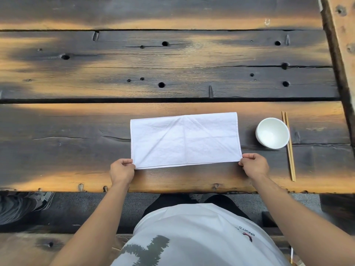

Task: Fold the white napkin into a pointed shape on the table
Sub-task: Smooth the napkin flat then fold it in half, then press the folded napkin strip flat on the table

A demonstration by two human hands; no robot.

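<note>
The white napkin [184, 140] lies flat on the dark wooden table [76, 143] as a wide rectangle, folded double, with old crease lines fanning from the middle of its far edge. My left hand [122, 170] pinches its near left corner. My right hand [253, 165] pinches its near right corner. Both corners lie at table level, close to the table's front edge.
A white bowl [272, 133] stands to the right of the napkin. A pair of wooden chopsticks [288, 146] lies just right of the bowl. Another person's shoe [41, 198] shows on the floor at the lower left. A wooden beam [342, 45] borders the table's right side.
</note>
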